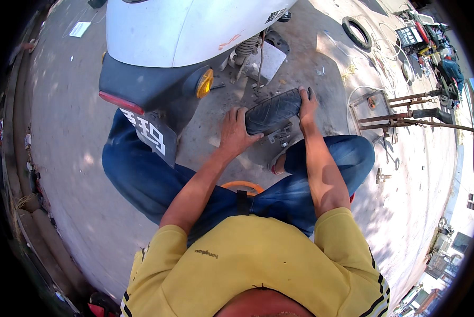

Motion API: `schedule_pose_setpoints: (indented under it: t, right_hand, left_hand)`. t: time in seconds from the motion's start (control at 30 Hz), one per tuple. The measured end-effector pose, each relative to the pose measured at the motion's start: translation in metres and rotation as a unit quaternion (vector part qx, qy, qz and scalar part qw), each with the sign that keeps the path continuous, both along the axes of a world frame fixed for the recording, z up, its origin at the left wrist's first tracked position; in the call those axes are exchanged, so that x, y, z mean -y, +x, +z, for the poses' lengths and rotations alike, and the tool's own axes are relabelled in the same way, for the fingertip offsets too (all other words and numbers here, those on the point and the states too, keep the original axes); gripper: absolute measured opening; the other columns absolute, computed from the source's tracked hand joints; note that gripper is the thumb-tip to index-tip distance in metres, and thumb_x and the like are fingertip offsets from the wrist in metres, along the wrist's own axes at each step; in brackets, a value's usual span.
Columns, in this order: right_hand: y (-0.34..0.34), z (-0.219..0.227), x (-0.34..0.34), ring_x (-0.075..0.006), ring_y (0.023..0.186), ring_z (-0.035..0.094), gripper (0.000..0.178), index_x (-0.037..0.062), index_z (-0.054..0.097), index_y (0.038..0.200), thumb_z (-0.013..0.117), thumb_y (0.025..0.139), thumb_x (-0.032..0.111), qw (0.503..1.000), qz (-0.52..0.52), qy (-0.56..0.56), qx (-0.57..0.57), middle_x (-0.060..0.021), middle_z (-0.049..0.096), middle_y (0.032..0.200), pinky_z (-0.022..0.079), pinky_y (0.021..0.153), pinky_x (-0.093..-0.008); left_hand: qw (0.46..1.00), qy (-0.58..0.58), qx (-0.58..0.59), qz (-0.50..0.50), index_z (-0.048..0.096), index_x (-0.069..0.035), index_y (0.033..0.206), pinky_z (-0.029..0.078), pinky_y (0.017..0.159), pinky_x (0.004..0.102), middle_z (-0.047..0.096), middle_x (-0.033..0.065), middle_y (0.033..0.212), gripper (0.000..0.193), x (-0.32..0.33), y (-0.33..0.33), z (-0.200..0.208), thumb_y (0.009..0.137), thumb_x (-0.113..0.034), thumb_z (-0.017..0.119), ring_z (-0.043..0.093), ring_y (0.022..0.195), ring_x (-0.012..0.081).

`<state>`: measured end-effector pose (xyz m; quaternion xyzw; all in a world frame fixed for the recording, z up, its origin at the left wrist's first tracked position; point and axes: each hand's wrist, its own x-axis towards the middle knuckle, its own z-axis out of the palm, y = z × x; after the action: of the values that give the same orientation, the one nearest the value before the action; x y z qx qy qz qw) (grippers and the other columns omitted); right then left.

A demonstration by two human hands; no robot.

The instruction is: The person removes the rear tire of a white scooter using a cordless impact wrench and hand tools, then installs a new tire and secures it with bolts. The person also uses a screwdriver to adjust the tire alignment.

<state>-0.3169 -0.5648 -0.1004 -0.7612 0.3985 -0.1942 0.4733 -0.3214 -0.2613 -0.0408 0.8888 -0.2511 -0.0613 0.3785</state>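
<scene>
Between my two hands stands a black treaded tyre (274,111), its tread turned up toward me. My left hand (234,129) is closed on the tyre's left end. At its right end my right hand (307,107) grips the rim side, thumb and fingers curled over the edge. Whether a wheel hub sits inside the tyre is hidden. Just beyond and to the left is the rear of a white and grey scooter (163,39), with an orange turn signal (205,83) and a coil spring (246,46) showing. Small metal parts (283,134) lie beneath the tyre's near side.
A pale block (268,62) stands beside the scooter. A loose tyre (356,33) lies farther off. To the right is a metal stand with rusty bars (374,108), a hammer-like tool (382,176) near it. Tools and clutter (430,45) fill the far right.
</scene>
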Motion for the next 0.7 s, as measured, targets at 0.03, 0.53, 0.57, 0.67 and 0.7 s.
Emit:
schedule_pose_setpoints:
  t: [0.03, 0.53, 0.57, 0.67, 0.7]
  right_hand:
    - [0.001, -0.004, 0.007, -0.0429, 0.143, 0.041, 0.089, 0.0036, 0.051, 0.152, 0.072, 0.086, 0.06, 0.998, -0.017, 0.061, 0.02, -0.0315, 0.043, 0.153, 0.033, 0.119, -0.046]
    - [0.013, 0.05, 0.013, -0.023, 0.102, 0.069, 0.086, -0.0099, 0.052, 0.144, 0.086, 0.078, 0.034, 0.977, 0.047, 0.206, 0.014, -0.019, 0.069, 0.119, 0.054, 0.09, -0.0333]
    - [0.014, 0.051, 0.016, -0.0216, 0.099, 0.069, 0.081, -0.0096, 0.055, 0.142, 0.085, 0.08, 0.033, 0.973, 0.048, 0.224, 0.023, -0.0173, 0.07, 0.115, 0.055, 0.088, -0.0325]
    - [0.019, 0.068, 0.019, -0.0186, 0.095, 0.07, 0.072, -0.0092, 0.057, 0.139, 0.082, 0.084, 0.03, 0.961, 0.1, 0.254, 0.032, -0.0127, 0.072, 0.109, 0.055, 0.084, -0.0307]
    - [0.021, 0.069, 0.023, -0.0179, 0.095, 0.07, 0.07, -0.0092, 0.057, 0.139, 0.081, 0.084, 0.029, 0.96, 0.116, 0.254, 0.022, -0.0119, 0.072, 0.108, 0.055, 0.083, -0.03]
  left_hand:
    - [1.0, -0.007, 0.004, 0.001, 0.046, 0.0, 0.138, 0.044, 0.104, 0.0504, 0.048, 0.0194, 0.13, 0.094, 0.009, -0.005, 0.002, 0.066, -0.034, 0.095, 0.05, 0.124, 0.0402]
    - [0.885, -0.245, -0.377, 0.119, 0.058, 0.002, 0.136, 0.049, 0.099, 0.0385, 0.065, 0.0137, 0.128, 0.051, 0.018, 0.043, -0.101, 0.106, -0.04, 0.059, 0.063, 0.113, 0.024]
    - [0.894, -0.224, -0.37, 0.119, 0.056, 0.002, 0.141, 0.049, 0.102, 0.0389, 0.064, 0.0133, 0.131, 0.053, 0.021, 0.045, -0.1, 0.106, -0.038, 0.059, 0.063, 0.117, 0.0246]
    - [0.916, -0.262, -0.296, 0.069, 0.049, -0.002, 0.151, 0.046, 0.109, 0.0398, 0.061, 0.0154, 0.139, 0.057, 0.03, 0.076, -0.121, 0.104, -0.03, 0.064, 0.06, 0.126, 0.0261]
    - [0.919, -0.263, -0.289, 0.052, 0.048, -0.004, 0.152, 0.046, 0.109, 0.0397, 0.06, 0.0155, 0.141, 0.057, 0.034, 0.086, -0.125, 0.103, -0.028, 0.065, 0.059, 0.128, 0.0268]
